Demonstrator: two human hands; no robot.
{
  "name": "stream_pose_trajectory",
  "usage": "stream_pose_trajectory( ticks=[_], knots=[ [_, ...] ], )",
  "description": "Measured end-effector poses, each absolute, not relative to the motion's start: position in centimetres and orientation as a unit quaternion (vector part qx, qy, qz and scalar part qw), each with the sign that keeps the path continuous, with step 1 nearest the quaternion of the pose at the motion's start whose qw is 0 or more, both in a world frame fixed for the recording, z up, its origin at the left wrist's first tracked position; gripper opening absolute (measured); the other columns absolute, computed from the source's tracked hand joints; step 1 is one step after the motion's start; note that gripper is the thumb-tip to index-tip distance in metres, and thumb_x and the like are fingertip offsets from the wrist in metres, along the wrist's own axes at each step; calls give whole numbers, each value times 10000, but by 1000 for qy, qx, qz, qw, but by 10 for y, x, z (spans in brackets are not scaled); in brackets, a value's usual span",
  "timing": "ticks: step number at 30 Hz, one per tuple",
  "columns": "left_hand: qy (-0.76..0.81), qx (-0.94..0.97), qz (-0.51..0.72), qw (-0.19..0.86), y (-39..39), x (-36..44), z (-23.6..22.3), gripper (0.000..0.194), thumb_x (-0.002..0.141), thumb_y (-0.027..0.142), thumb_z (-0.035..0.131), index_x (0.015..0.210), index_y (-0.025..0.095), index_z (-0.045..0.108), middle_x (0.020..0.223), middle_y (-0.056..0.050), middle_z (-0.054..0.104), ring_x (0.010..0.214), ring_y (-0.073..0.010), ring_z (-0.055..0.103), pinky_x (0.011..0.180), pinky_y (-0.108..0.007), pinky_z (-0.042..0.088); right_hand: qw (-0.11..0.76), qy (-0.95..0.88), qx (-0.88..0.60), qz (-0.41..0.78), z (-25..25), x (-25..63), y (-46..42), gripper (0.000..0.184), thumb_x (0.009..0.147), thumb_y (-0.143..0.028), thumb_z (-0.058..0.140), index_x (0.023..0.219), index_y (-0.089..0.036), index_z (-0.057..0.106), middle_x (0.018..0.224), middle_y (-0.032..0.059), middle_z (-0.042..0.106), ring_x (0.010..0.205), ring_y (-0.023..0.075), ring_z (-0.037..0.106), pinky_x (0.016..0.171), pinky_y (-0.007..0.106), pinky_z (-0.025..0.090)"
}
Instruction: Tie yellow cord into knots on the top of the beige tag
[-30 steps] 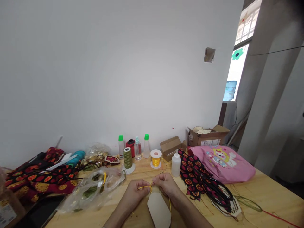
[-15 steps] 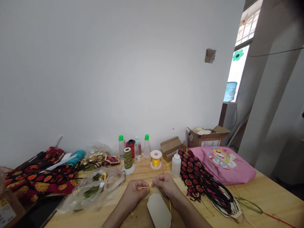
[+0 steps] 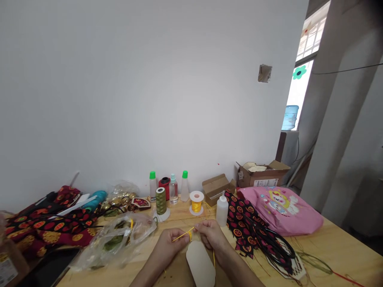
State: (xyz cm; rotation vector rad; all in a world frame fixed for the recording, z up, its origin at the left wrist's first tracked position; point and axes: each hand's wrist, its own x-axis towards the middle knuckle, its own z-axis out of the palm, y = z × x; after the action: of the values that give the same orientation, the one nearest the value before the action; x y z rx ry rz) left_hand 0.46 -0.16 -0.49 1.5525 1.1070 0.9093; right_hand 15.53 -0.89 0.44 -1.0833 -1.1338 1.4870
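Observation:
A yellow cord (image 3: 183,234) runs between my two hands, just above the top end of a pale, flat tag-shaped piece (image 3: 200,264). My left hand (image 3: 172,242) pinches the cord close to a small loop or knot at the piece's top. On the other side, my right hand (image 3: 211,236) grips the cord between thumb and forefinger, and a strand hangs down below it beside the piece. Behind my hands stands a spool of yellow cord (image 3: 196,206). To the right of it is a white squeeze bottle (image 3: 222,211).
Left lie a clear plastic bag (image 3: 140,225), patterned cloth (image 3: 50,235) and a dark phone-like slab (image 3: 49,267). A green thread spool (image 3: 160,201) and several bottles line the wall. Right are a pink bag (image 3: 284,211), black cable (image 3: 278,243) and an open carton (image 3: 263,175).
The cord between my hands is now drawn into a straighter diagonal line. My right hand has shifted slightly, while the pale piece stays nearly in place.

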Motion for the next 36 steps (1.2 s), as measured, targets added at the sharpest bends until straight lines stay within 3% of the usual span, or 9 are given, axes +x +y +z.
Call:
stream_pose_trajectory(
  ticks=[8, 18, 26, 31, 36],
  knots=[
    [457, 625, 399, 491, 0, 3, -5, 305, 552, 390, 606, 691, 121, 642, 653, -40, 645, 611, -159, 535, 572, -227, 402, 464, -451, -415, 640, 8, 157, -12, 269, 583, -373, 564, 570, -108, 517, 274, -142, 220, 230, -1, 104, 287, 195, 16],
    [461, 652, 383, 465, 1, 3, -7, 258, 568, 363, 591, 633, 121, 652, 600, -24, 638, 590, -157, 525, 571, -229, 394, 452, -439, -403, 664, 4, 158, -9, 234, 620, -335, 538, 597, -102, 539, 306, -131, 230, 254, 1, 101, 306, 191, 5],
    [458, 650, 397, 458, 3, 2, -4, 292, 574, 389, 586, 648, 119, 669, 634, -49, 654, 608, -170, 539, 586, -238, 401, 402, -392, -372, 739, 18, 160, -18, 74, 582, -175, 461, 606, -119, 504, 398, -104, 266, 311, 1, 106, 334, 165, 6],
    [458, 659, 401, 442, 1, 2, -2, 272, 584, 381, 589, 652, 132, 674, 664, -59, 669, 638, -184, 555, 607, -244, 414, 385, -411, -337, 755, 11, 162, -16, 175, 547, -121, 401, 671, -116, 525, 410, -95, 285, 311, 6, 111, 331, 161, 10],
    [455, 670, 396, 433, -2, 4, 1, 271, 593, 384, 583, 647, 134, 675, 670, -62, 676, 651, -190, 565, 619, -246, 420, 394, -427, -319, 749, 6, 161, -17, 145, 576, -127, 408, 661, -118, 524, 407, -83, 312, 313, 8, 124, 328, 161, 9]
  ],
)
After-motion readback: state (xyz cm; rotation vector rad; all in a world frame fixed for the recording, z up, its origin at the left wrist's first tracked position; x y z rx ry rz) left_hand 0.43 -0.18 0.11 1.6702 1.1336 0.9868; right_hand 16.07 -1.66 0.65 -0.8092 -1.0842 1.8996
